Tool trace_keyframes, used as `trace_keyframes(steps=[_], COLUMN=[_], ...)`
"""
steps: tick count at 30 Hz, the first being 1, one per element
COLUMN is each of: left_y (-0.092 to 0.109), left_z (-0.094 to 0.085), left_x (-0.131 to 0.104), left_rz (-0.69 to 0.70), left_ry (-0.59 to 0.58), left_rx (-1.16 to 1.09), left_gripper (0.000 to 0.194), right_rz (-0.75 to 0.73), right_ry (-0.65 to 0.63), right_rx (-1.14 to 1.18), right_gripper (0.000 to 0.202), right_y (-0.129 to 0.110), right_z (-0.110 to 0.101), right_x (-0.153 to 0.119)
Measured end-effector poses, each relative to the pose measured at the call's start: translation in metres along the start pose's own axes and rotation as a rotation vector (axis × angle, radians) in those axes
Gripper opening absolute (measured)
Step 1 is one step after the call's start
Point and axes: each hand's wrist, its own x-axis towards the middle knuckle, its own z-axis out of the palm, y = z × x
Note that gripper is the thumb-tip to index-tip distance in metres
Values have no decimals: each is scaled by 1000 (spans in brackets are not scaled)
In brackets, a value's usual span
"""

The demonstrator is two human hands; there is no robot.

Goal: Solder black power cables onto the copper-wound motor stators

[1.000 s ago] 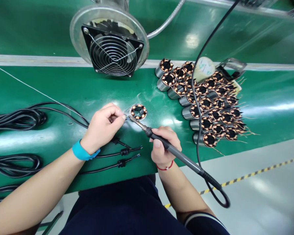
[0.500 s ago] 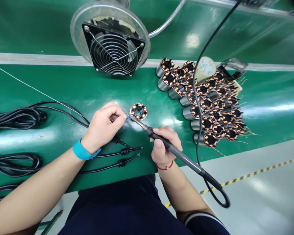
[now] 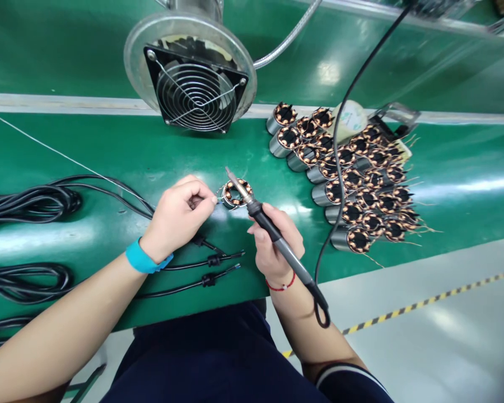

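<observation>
My left hand, with a blue band at its wrist, is pinched closed on a thin wire. That wire reaches the left edge of a motor stator with copper windings, which sits on the green bench. A black cable runs up to the same hand from the left. My right hand grips a soldering iron by its dark handle. The iron's metal tip passes over the stator and points up and to the left, beyond its rim. What lies inside the left fingers is hidden.
Several cylindrical stators stand grouped on the right, beside a solder spool. A fan hangs at the back. Black cable coils lie left; stripped cable ends lie near the front edge. The iron's cord crosses the stators.
The soldering iron's tip has come off the stator's left edge and swung up and away. My right hand has shifted slightly left, and the cord loop has drawn in. My left hand stays put.
</observation>
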Motion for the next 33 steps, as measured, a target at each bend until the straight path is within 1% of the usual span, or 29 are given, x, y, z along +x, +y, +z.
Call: trace_keyframes(steps=[3,6,8,10,12,14,17,22,24,26,28,31,33], left_y=[0,-1,-1,-1,-1,-1,-2,-3,-3,-3,-2,0,0], left_z=[0,0,0,0,0,0,0,-1,-1,-2,-4,-6,-7], left_x=[0,0,0,0,0,0,0,-1,-2,-2,-3,-5,-6], left_rz=[2,5,11,14,14,12,17,33,59,101,151,237,301], left_ry=[3,0,-2,0,0,2,1,-10,-6,7,30,43,35], left_rx=[-3,-1,-5,-10,-10,-6,-14,-52,-69,-80,-84,-42,20], left_gripper=[12,12,12,12,12,12,11,10,11,12,12,12,13], right_rz=[41,58,59,66,71,70,78,93,98,101,101,116,155], right_ry=[-77,-136,-173,-236,-300,-332,-328,-235,-245,-262,-248,-217,-205], right_rx=[25,32,-3,-68,-129,-166,-173,-203,-217,-213,-189,-90,-5], right_gripper=[43,44,40,38,39,41,41,45,44,42,41,45,47], right_y=[1,-4,-11,-17,-20,-20,-18,-16,-17,-19,-20,-20,-19], right_z=[1,2,2,2,4,7,11,18,22,26,28,28,28], right_x=[0,8,17,26,33,36,35,32,33,34,35,35,34])
